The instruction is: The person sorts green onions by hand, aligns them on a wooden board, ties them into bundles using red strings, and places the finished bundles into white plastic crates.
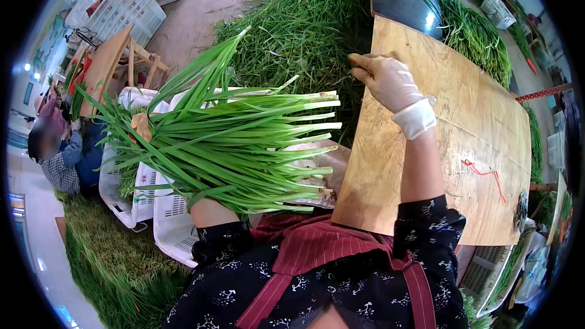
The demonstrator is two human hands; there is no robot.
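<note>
A thick bunch of garlic chives (244, 146) fans out in front of me, long green leaves to the left and pale stem ends to the right. My left hand (142, 127) is wrapped round it from below; a thumb shows on top of the leaves and the other fingers are hidden. Over the left edge of the wooden board (426, 146), my right hand (390, 83) wears a whitish glove. Its fingers are pressed together, pointing left, apart from the bunch. Whatever they hold, if anything, is too small to make out.
Beyond the bunch lies a heap of loose green leaves (292, 30). White plastic crates (170, 219) stand at left, near a seated person (64, 158). A red tie (487, 176) lies on the board. More chives (475, 36) are piled at far right; cut greens (116, 250) cover the lower left.
</note>
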